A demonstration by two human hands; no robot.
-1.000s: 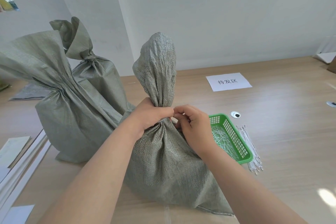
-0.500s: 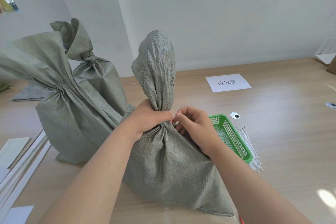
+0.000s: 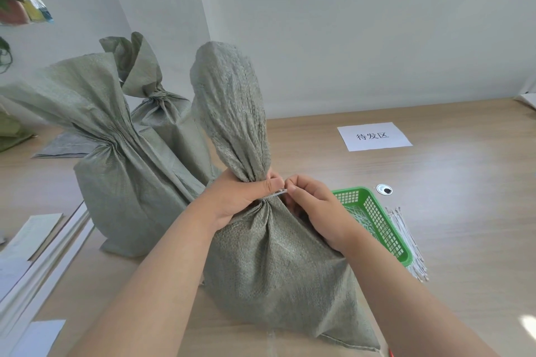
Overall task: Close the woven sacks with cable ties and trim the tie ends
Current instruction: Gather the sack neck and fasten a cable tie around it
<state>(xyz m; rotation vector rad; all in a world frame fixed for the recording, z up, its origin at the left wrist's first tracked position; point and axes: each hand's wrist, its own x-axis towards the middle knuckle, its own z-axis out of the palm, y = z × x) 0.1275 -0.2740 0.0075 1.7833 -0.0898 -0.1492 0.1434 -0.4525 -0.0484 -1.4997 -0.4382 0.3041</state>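
Hands together at the sack (image 3: 278,264) neck — left hand (image 3: 240,197) grips it, right hand (image 3: 313,211) pinches the white cable tie (image 3: 277,193).

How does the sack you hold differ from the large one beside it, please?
The left hand grips the neck of the near grey-green woven sack and the right hand pinches its white cable tie; the large grey-green sack stands untouched. The near sack's top is narrow, the large sack's flares wide. Both necks are gathered.
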